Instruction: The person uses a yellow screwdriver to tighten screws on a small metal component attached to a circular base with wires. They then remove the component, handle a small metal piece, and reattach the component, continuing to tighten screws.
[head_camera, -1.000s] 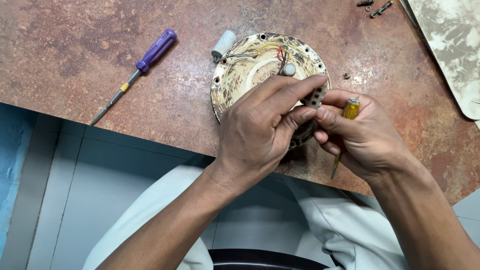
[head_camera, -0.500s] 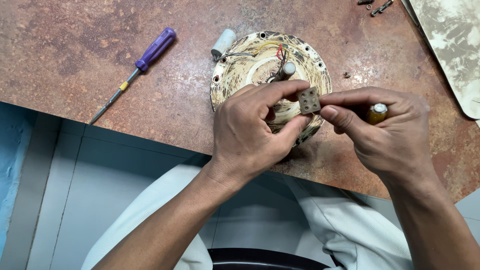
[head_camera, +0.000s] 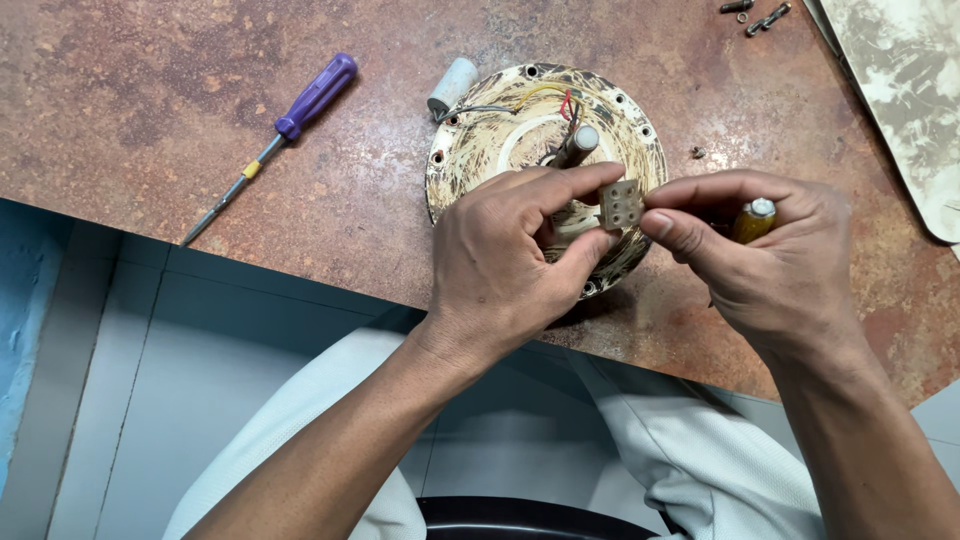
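Note:
A round, stained metal motor housing (head_camera: 480, 150) with a central shaft (head_camera: 578, 145) and coloured wires lies on the brown table. Above its near edge my left hand (head_camera: 505, 260) pinches a small pale terminal block (head_camera: 620, 204) between thumb and forefinger. My right hand (head_camera: 770, 260) touches the block's right side with its fingertips and grips a yellow-handled screwdriver (head_camera: 752, 218) in the palm; its shaft is hidden behind the hand.
A purple-handled screwdriver (head_camera: 275, 135) lies on the table's left part. A small white cylinder (head_camera: 452, 84) rests against the housing's top left. Loose screws (head_camera: 757, 14) sit at the far right. A mottled pale panel (head_camera: 905, 90) fills the top right corner. The table edge (head_camera: 330, 275) is near me.
My hands have moved apart slightly and the terminal block has been lifted into view between them. The yellow screwdriver has turned from pointing down to lying hidden in my right palm.

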